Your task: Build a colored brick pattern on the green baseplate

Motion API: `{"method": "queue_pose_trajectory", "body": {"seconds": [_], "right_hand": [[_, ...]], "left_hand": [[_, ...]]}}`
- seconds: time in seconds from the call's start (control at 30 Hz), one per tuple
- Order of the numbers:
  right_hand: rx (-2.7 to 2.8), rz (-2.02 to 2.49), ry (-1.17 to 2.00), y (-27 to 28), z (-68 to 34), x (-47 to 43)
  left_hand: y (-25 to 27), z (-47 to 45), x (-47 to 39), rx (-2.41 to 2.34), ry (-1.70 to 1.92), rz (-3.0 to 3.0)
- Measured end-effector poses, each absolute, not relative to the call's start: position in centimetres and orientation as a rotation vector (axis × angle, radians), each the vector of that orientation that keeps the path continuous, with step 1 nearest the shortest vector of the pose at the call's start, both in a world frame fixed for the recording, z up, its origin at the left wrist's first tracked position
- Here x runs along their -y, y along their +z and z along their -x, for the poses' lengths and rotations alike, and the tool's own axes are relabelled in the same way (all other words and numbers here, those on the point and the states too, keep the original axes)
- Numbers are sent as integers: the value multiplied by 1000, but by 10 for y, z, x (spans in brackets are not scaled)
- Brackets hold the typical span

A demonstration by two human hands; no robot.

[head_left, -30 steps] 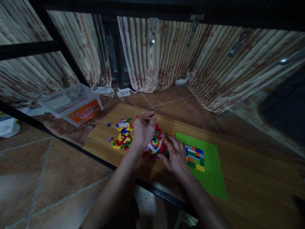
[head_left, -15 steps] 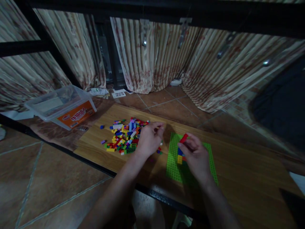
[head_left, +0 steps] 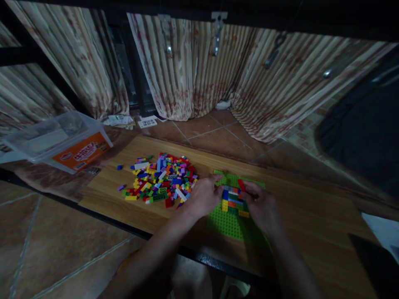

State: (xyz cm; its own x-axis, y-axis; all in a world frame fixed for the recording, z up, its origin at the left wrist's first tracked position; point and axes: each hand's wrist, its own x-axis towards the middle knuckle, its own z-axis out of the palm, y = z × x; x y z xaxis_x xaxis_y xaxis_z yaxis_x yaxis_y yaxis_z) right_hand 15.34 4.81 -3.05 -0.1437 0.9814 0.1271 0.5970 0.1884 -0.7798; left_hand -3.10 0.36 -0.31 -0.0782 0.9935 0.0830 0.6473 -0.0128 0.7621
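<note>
My right hand [head_left: 262,206] pinches a red brick [head_left: 241,185] between thumb and fingers, over the upper right part of the brick build. That build [head_left: 232,202] is made of blue, yellow, orange, white and green bricks and sits on a green baseplate [head_left: 226,224]. At the plate's left edge is my left hand [head_left: 205,194], its thumb and forefinger apart and nothing visible between them. Its other fingers are partly hidden. Just left of this hand lies a pile of loose coloured bricks [head_left: 165,176].
Everything rests on a wooden tabletop [head_left: 311,216] with a dark front edge. A clear plastic box [head_left: 62,141] with an orange label stands at the far left. Papers [head_left: 148,121] lie behind the table, near striped curtains [head_left: 174,70]. A white sheet [head_left: 380,232] is at the right.
My left hand has moved right, from the brick pile to the baseplate's edge. My right hand keeps the red brick and has brought it to the build. The camera view has shifted slightly right.
</note>
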Motion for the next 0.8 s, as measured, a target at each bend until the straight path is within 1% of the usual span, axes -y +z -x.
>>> {"method": "queue_pose_trajectory", "body": {"seconds": [0.2, 0.3, 0.47, 0.8], "right_hand": [[2019, 1392, 553, -36, -154, -57], [2118, 1326, 499, -38, -152, -61], [2193, 1266, 482, -41, -150, -63], [2121, 1232, 533, -42, -145, -61]], "left_hand": [[-12, 22, -7, -1779, 803, -1751], [-15, 19, -9, -1763, 801, -1743], [-17, 16, -13, -1738, 801, -1721], [-17, 16, -15, -1718, 791, -1665]]}}
